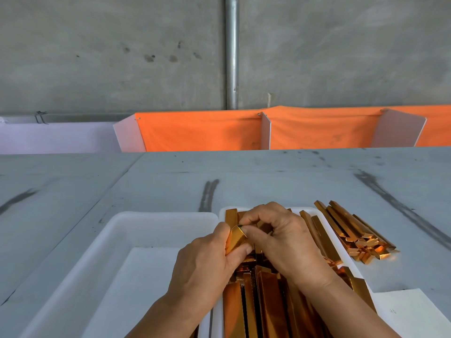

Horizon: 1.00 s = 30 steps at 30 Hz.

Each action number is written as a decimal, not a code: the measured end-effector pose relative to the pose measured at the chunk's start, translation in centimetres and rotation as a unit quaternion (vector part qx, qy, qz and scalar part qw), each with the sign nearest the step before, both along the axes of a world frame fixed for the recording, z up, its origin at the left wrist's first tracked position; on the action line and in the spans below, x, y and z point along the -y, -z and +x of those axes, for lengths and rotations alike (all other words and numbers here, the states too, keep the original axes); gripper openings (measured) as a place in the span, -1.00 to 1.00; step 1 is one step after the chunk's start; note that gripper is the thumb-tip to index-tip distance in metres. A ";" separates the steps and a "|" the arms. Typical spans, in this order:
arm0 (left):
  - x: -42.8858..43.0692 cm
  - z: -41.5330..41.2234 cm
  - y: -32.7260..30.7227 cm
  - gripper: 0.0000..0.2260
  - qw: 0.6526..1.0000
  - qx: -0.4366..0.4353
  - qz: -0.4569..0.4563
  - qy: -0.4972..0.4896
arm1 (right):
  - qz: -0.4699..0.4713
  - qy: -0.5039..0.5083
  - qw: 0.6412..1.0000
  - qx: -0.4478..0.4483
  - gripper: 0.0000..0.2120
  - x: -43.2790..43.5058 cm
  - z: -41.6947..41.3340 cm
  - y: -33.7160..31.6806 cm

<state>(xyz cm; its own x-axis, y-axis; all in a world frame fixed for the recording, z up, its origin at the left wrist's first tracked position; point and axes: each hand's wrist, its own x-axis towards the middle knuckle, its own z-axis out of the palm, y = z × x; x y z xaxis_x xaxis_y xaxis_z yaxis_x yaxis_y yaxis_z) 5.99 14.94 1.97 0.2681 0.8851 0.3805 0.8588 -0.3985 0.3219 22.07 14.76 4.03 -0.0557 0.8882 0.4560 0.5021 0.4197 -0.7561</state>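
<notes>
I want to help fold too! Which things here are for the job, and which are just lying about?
For the job: shiny copper card strip being folded; white plastic tray full of copper strips; pile of folded copper strips on the grey table.
Just lying about: second white plastic tray with a white sheet inside; orange cloth; grey metal pipe.

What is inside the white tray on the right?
Shiny copper-coloured strips fill the tray, piled lengthwise. The left hand and right hand pinch one folded strip above them. They cover the pile's middle; the tray's bottom is hidden.
</notes>
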 end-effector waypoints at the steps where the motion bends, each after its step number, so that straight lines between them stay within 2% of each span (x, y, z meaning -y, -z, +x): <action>1: 0.0 0.0 0.0 -0.61 1.000 0.001 -0.002 0.000 | 0.002 0.003 1.000 0.009 -0.82 0.0 0.0 0.0; 7: 0.1 0.0 -0.2 -0.60 1.000 0.016 -0.014 0.005 | -0.034 -0.010 0.999 0.009 -0.86 0.1 0.0 -0.3; 13: 0.1 -0.1 -0.3 -0.58 0.996 0.083 -0.035 0.014 | -0.072 -0.042 0.996 -0.034 -0.84 0.6 -0.1 -0.4; 19: -0.1 -0.4 -0.1 -0.66 0.984 0.168 -0.053 0.023 | -0.053 -0.054 0.996 -0.055 -0.81 0.8 -0.8 -0.5; 25: -0.1 -0.3 -0.1 -0.57 0.962 0.259 -0.078 0.035 | -0.053 -0.070 0.995 -0.055 -0.76 0.9 -1.1 -0.5; 30: -0.2 -0.2 0.1 -0.64 0.960 0.268 -0.076 0.026 | -0.088 -0.077 0.990 -0.075 -0.75 0.8 -1.2 -0.2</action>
